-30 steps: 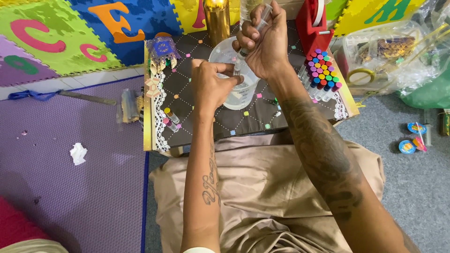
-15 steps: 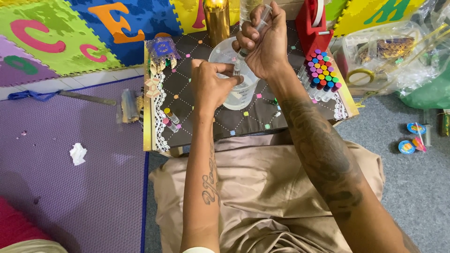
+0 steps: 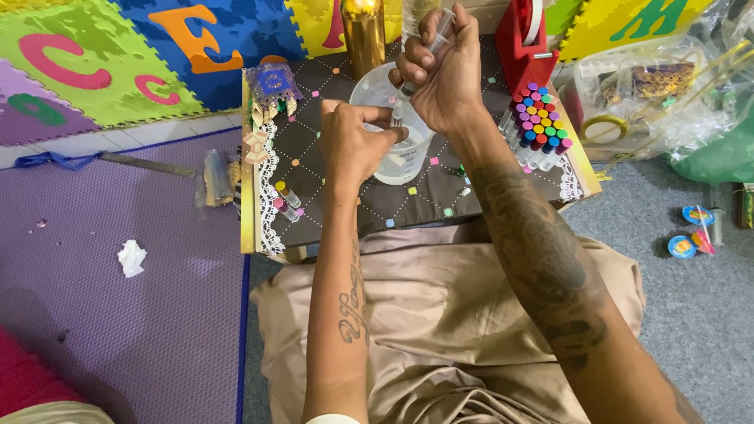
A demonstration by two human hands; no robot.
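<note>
Head view, looking down over the person's lap. A low surface (image 3: 330,200) with a dark quilted top and lace trim stands in front of the knees. Near its middle sits a clear plastic cup (image 3: 400,149) holding clear liquid.

The right hand (image 3: 444,74) is closed around a clear syringe (image 3: 428,47), held upright over the cup with its tip pointing down toward the cup's mouth. The left hand (image 3: 353,141) rests against the cup's near side, fingers pinched together at the rim on something small; what it pinches cannot be made out.

To the right of the cup stands a cluster of small vials with coloured caps (image 3: 538,126). Behind them is a red tape dispenser (image 3: 526,39). A gold bottle (image 3: 365,35) stands at the far edge, just left of the cup. Two loose vials (image 3: 284,200) lie near the left lace border.

On the purple floor mat (image 3: 118,330) to the left lies a crumpled white tissue (image 3: 131,257). Foam letter tiles (image 3: 118,63) lie beyond the surface.
</note>
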